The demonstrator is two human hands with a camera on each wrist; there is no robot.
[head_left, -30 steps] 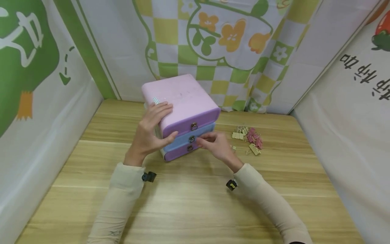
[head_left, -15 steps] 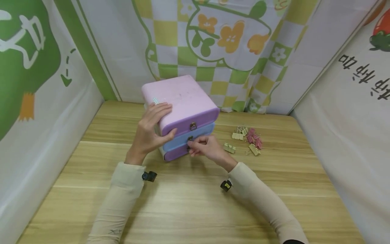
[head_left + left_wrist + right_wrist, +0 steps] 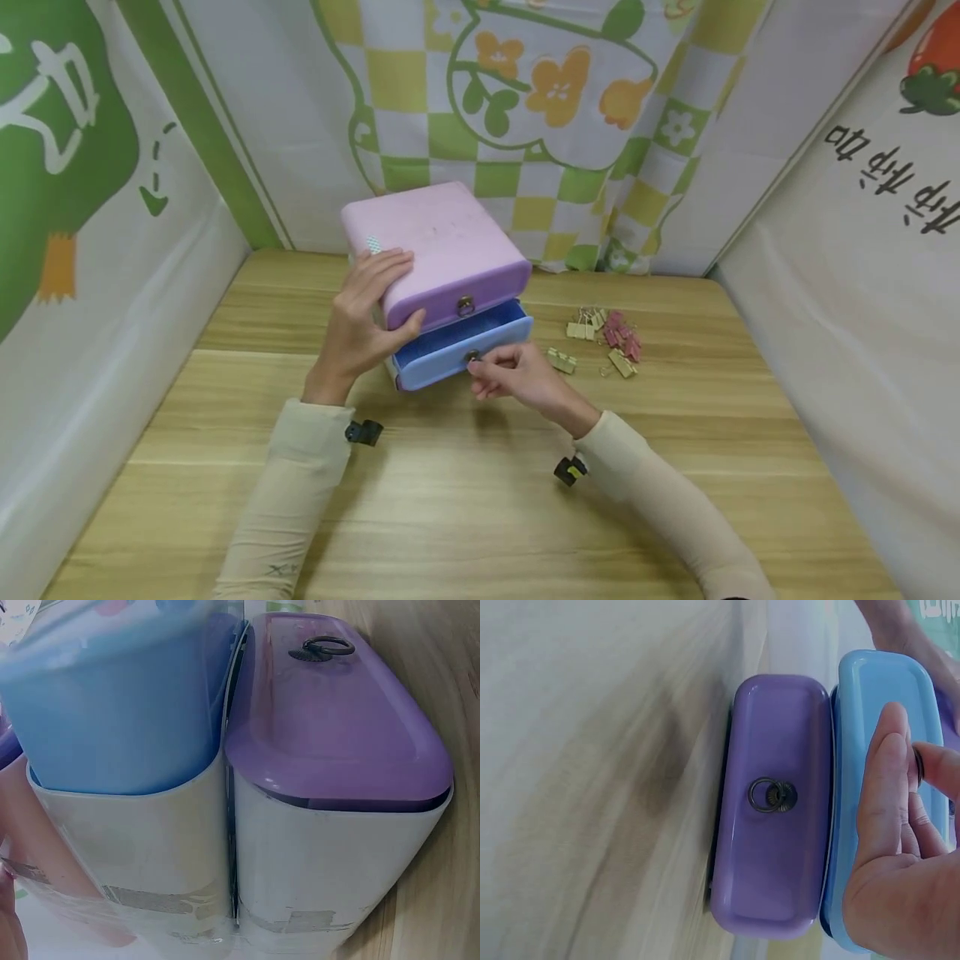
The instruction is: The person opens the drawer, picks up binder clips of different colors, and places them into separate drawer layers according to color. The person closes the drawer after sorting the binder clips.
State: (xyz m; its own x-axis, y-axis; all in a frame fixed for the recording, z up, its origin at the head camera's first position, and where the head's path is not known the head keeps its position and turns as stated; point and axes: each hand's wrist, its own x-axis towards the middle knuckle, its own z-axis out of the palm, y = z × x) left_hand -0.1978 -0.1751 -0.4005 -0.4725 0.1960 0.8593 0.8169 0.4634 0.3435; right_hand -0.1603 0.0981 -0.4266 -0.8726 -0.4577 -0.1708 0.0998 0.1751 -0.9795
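A small drawer cabinet with a pink top [image 3: 442,237] stands on the wooden table. Its blue middle drawer [image 3: 435,365] is partly pulled out, and no contents show in the visible part of its inside. My right hand [image 3: 517,377] pinches the ring pull [image 3: 919,766] on that drawer between thumb and fingertips. My left hand [image 3: 362,310] lies over the cabinet's left front corner, fingers extended on the pink top and thumb along the front edge. The purple upper drawer [image 3: 491,290] is closed. Below the blue one, the purple bottom drawer [image 3: 776,862] is closed too, its ring pull hanging free.
Right of the cabinet, several yellow binder clips [image 3: 561,360] and pink binder clips [image 3: 621,335] lie on the table [image 3: 450,500]. A checked curtain [image 3: 536,179] hangs behind. White printed panels border both sides of the table.
My right hand moved onto the blue drawer's ring pull, then drew the drawer out toward me. A yellow binder clip it mostly hid came into sight. My left hand stayed on the cabinet.
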